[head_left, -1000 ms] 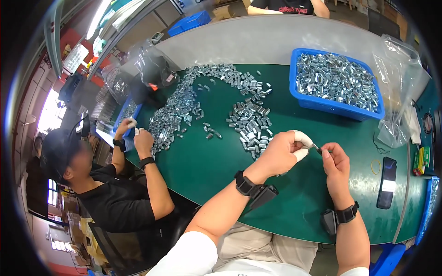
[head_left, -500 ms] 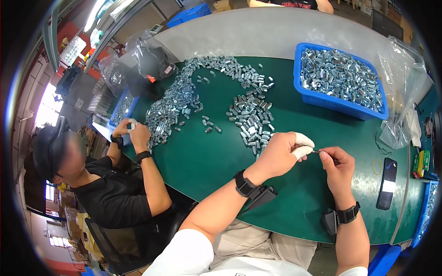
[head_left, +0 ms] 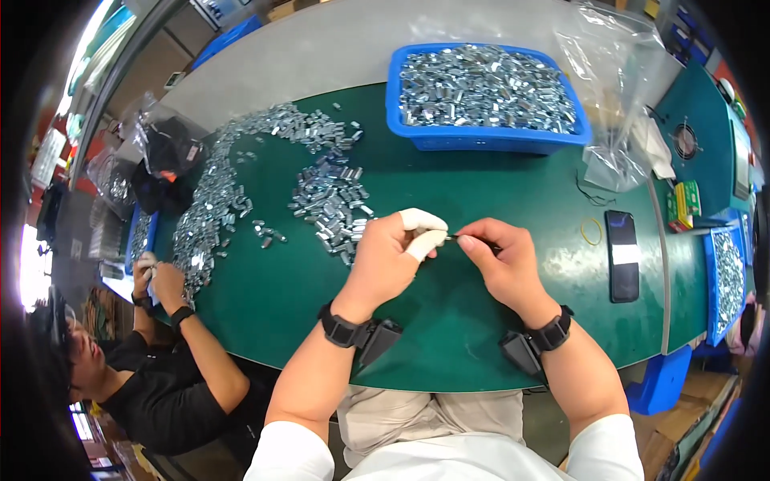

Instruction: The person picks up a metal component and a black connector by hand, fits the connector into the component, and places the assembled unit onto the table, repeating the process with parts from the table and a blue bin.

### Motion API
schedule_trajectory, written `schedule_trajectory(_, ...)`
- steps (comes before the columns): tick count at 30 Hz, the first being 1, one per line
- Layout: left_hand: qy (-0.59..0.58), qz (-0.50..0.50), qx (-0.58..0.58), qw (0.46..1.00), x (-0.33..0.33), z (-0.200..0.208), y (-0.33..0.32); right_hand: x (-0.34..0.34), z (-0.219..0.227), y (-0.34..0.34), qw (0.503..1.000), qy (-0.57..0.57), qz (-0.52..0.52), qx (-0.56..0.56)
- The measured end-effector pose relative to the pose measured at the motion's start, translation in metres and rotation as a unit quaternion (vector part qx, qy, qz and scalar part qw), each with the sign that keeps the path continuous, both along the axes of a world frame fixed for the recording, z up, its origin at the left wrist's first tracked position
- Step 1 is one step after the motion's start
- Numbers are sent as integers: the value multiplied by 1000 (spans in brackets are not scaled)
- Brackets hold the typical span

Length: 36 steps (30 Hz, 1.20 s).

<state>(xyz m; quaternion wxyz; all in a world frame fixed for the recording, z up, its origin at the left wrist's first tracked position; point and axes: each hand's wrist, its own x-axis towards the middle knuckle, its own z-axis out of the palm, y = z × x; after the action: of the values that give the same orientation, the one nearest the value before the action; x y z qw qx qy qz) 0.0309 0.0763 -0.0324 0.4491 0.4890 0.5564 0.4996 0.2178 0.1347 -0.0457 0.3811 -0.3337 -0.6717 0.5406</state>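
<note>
The thin dark rod (head_left: 453, 236) is out over the near part of the green worktop (head_left: 449, 345), in the gap between the two hands. From where I stand, the right hand (head_left: 507, 260) has it nipped between thumb and forefinger. The left hand (head_left: 385, 256) meets its other end, with white covers (head_left: 421, 220) on thumb and forefinger; those fingers bend toward each other, but what lies between them is hidden, so I can't tell whether they grasp anything.

Just beyond the left hand lies a patch of loose metal pieces (head_left: 329, 196), and a long bank of similar ones (head_left: 210, 200) curves away to the left. Plenty there is out of any container, so I'd judge the handling well short of finished. Behind, the blue bin (head_left: 489, 143) is heaped to its rim; whether its pieces have been dealt with, I can't say.

To the right are a yellow band (head_left: 583, 232) and a phone (head_left: 622, 276); at far left sits a co-worker (head_left: 144, 393) in black.
</note>
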Motion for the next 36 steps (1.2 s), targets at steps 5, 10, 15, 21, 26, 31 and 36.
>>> schedule_trajectory(5,22,11,10,1000,8,-2,6,9,-5,6,1000,-18,17,-14)
schedule_trajectory(10,-9,18,-81,997,9,3,10,9,-11,7,998,8,-18,60)
schedule_trajectory(15,-11,33,17,999,14,-7,12,14,-8,16,1000,-19,24,5)
schedule_trajectory(21,-6,8,49,999,19,-4,17,18,-12,21,1000,-10,28,1)
schedule_trajectory(26,-41,37,25,998,24,6,21,20,-8,20,999,33,30,-6)
schedule_trajectory(31,9,9,-43,999,15,-6,24,27,-7,25,999,17,26,-8)
schedule_trajectory(36,62,-18,8,998,15,-5,27,29,-9,32,995,30,71,-65)
